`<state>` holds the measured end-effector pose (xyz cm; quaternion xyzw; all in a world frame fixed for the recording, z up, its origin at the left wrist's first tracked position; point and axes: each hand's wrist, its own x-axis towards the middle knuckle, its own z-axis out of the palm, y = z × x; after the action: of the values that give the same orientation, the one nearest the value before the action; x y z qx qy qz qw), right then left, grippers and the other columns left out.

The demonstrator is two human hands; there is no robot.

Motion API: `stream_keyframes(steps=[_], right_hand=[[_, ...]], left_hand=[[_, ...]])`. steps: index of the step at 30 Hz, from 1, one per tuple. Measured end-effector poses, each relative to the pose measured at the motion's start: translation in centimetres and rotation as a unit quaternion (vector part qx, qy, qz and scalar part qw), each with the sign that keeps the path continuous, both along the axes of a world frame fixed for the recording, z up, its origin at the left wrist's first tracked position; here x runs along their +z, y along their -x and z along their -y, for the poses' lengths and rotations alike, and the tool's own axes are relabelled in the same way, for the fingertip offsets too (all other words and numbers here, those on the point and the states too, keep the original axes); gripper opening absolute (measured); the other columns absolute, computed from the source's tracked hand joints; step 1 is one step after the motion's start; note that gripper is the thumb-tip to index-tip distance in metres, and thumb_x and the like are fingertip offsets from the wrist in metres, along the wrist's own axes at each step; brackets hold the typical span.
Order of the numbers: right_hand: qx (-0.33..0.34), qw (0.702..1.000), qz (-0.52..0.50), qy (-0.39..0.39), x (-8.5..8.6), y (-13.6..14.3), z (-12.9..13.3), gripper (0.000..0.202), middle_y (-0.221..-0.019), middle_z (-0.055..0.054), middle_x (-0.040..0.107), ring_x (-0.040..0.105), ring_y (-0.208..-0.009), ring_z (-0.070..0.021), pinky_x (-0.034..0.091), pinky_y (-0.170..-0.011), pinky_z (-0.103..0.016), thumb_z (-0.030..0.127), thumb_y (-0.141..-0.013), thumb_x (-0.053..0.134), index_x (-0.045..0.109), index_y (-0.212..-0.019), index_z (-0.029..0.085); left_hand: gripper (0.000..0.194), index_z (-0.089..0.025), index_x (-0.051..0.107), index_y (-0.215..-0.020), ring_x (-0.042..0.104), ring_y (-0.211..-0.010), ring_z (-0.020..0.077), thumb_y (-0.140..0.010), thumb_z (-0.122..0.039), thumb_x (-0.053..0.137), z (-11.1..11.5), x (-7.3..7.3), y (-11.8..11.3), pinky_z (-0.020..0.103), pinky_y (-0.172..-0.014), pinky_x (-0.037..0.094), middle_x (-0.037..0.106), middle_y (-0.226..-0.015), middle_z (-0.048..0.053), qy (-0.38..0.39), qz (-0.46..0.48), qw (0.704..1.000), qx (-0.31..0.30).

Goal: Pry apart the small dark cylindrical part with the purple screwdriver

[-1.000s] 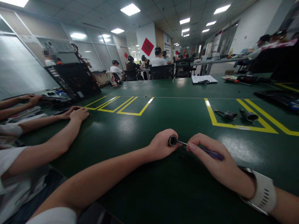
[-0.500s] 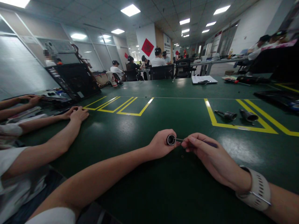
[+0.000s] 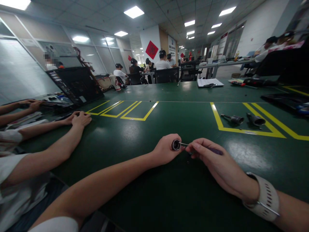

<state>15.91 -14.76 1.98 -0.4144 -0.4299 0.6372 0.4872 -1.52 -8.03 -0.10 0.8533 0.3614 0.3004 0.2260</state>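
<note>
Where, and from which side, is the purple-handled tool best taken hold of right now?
Probably by its purple handle, coming from the right: that thicker end points right, while the thin shaft reaches left to the round metal part in the left hand. The right hand covers the handle's front; only its rear shows.

Dim o/all, esp. near side of tabletop (image 3: pixel 145 196). Light from ceiling panels (image 3: pixel 134 12), blown out; pale glow at blinds (image 3: pixel 21 64), L. Soft glare patches mid-tabletop. Wide-angle distortion stretches edges; far bkgd soft; pixelated patch upper L.
</note>
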Motion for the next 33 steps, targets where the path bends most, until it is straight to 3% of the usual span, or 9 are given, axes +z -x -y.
stream_keyframes(steps=[10, 21, 33], right_hand=[[0.006, 0.988, -0.130, 0.086, -0.7, -0.4, -1.3, 0.010, -0.083, -0.003, 0.066, 0.059, -0.082, -0.0150, 0.043, -0.074, -0.027, 0.028, -0.078, 0.065, 0.067, -0.079, 0.018], [-0.005, 0.980, -0.160, 0.116, -1.0, -0.8, -1.7, 0.010, -0.079, -0.003, 0.067, 0.060, -0.077, -0.0133, 0.044, -0.073, -0.026, 0.026, -0.077, 0.064, 0.068, -0.077, 0.017], [-0.030, 0.980, -0.157, 0.118, -0.3, -1.1, -1.6, 0.014, -0.072, -0.002, 0.062, 0.056, -0.070, -0.0137, 0.044, -0.069, -0.027, 0.026, -0.078, 0.061, 0.067, -0.068, 0.017]], left_hand=[[0.016, -0.016, 0.049, -0.071, 0.044, -0.061, 0.0096, -0.073, -0.026, 0.060, -0.5, 0.0, -0.2, 0.023, -0.057, 0.035, 0.048, -0.067, -0.003, 0.008, 0.019, 1.000, -0.002], [0.018, -0.016, 0.047, -0.069, 0.041, -0.058, 0.0085, -0.073, -0.025, 0.062, -0.9, 0.6, -0.5, 0.022, -0.056, 0.034, 0.046, -0.065, -0.004, 0.039, 0.028, 0.998, -0.032], [0.018, -0.016, 0.048, -0.069, 0.044, -0.062, 0.0100, -0.072, -0.026, 0.062, -1.2, 0.5, -0.4, 0.023, -0.059, 0.036, 0.047, -0.067, -0.003, 0.024, -0.014, 1.000, -0.015]])
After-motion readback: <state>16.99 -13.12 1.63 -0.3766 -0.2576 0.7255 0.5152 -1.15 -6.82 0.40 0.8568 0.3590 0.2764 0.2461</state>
